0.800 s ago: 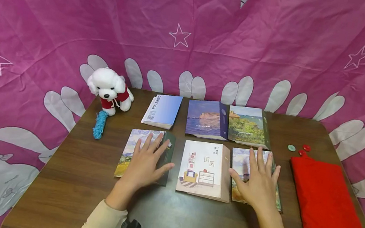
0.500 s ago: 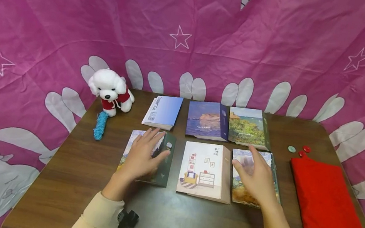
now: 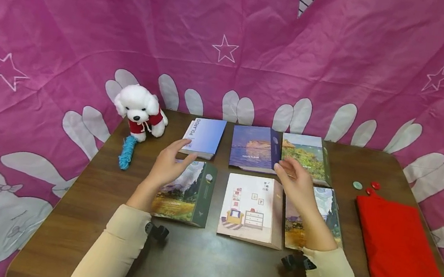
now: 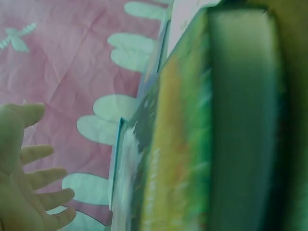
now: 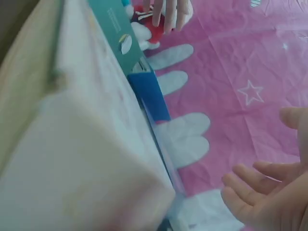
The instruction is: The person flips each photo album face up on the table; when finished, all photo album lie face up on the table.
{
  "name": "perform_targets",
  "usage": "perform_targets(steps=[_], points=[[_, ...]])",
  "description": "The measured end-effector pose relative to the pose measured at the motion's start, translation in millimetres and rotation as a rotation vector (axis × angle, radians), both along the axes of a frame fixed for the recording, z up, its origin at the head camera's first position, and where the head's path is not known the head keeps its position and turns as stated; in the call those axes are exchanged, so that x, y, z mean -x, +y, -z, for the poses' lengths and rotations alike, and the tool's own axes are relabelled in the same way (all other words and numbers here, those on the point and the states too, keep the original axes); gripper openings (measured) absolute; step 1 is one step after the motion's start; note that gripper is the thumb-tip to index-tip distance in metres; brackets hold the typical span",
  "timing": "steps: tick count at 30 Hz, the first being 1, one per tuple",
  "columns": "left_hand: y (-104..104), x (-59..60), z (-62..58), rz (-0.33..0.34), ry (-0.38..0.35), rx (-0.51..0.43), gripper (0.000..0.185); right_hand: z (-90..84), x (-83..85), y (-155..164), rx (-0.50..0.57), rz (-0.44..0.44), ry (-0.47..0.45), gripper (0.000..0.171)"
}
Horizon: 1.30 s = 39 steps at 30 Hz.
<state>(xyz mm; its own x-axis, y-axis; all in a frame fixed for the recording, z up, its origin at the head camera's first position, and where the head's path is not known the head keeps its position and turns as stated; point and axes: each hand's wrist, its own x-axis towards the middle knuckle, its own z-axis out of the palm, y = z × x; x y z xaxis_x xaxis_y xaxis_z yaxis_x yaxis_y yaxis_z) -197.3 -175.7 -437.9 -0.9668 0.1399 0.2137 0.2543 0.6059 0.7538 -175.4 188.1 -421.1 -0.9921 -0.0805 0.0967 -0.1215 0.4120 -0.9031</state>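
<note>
Pink backdrop [image 3: 237, 27] hangs behind your brown table [image 3: 220, 271], wood showing left and front of two mid-table rows of albums [image 3: 252, 150], red cloth [image 3: 403, 256] along right edge, your left hand [image 3: 167, 166] and right hand [image 3: 297, 184] above the albums, fingers loose, thumbs apart.

Six albums [image 3: 207, 135] lie on one surface [image 3: 208, 269]: one white album [image 3: 244, 208], one to its left, one to its right, three in a row behind it. One left hand [image 3: 168, 166] is left of the white album and one right hand [image 3: 298, 187] to its right — two hands. Further left of it: one plush dog [image 3: 138, 100], one blue cord bundle [image 3: 126, 152]. Further right: one green button [image 3: 357, 185], two red buttons [image 3: 375, 185] — three buttons altogether — and one red cloth [image 3: 403, 254].
</note>
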Motion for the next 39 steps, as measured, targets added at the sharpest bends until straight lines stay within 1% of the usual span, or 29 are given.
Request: perform_targets(steps=[2, 4, 6, 8, 12, 17, 20, 22, 26, 28, 30, 33, 35, 37, 39], points=[[-3.2, 8.1, -0.5, 0.001, -0.041, -0.038, 0.056, -0.9, 8.8, -8.6, 0.051, -0.018, -0.051, 0.065], [-5.6, 15.6, 0.1, -0.001, -0.082, -0.074, 0.056, -1.2, 17.5, -18.3, 0.139, -0.035, -0.098, 0.063], [-6.9, 22.3, 1.3, -0.009, -0.115, -0.098, 0.056, -0.2, 26.4, -29.2, 0.232, -0.045, -0.126, 0.06], [-7.3, 28.1, 3.6, -0.013, -0.136, -0.102, 0.056, 3.3, 35.4, -40.4, 0.312, -0.048, -0.147, 0.057], [-6.9, 37.0, 9.5, -0.036, -0.159, -0.11, 0.058, 15.3, 53.5, -65.3, 0.399, -0.006, -0.174, 0.053], [-7.4, 44.0, 16.2, -0.089, -0.171, -0.139, 0.055, 31.4, 70.8, -97.7, 0.434, 0.04, -0.238, 0.051], [-7.1, 48.9, 20.1, -0.111, -0.181, -0.149, 0.056, 40.4, 78.9, -112.9, 0.394, 0.043, -0.256, 0.05], [-6.6, 52.8, 22.9, -0.124, -0.188, -0.15, 0.058, 46.0, 83.7, -120.5, 0.346, 0.035, -0.255, 0.05], [-5.3, 60.1, 27.4, -0.136, -0.205, -0.156, 0.06, 54.1, 91.2, -132.7, 0.287, -0.007, -0.254, 0.052], [-4.2, 62.3, 29.0, -0.127, -0.222, -0.162, 0.06, 55.5, 92.6, -138.8, 0.285, -0.033, -0.273, 0.054], [-2.6, 63.8, 30.2, -0.121, -0.243, -0.166, 0.06, 55.0, 92.8, -145.7, 0.298, -0.07, -0.313, 0.056], [0.0, 64.7, 31.0, -0.112, -0.261, -0.174, 0.061, 52.6, 93.1, -156.2, 0.358, -0.136, -0.393, 0.062], [1.8, 65.5, 31.1, -0.101, -0.272, -0.162, 0.062, 50.9, 93.6, -161.9, 0.4, -0.176, -0.447, 0.068], [3.5, 66.2, 31.0, -0.077, -0.283, -0.141, 0.064, 50.1, 94.4, -165.9, 0.434, -0.194, -0.489, 0.074], [5.2, 66.6, 30.6, -0.046, -0.297, -0.113, 0.065, 49.5, 93.6, -167.9, 0.452, -0.191, -0.506, 0.078]])
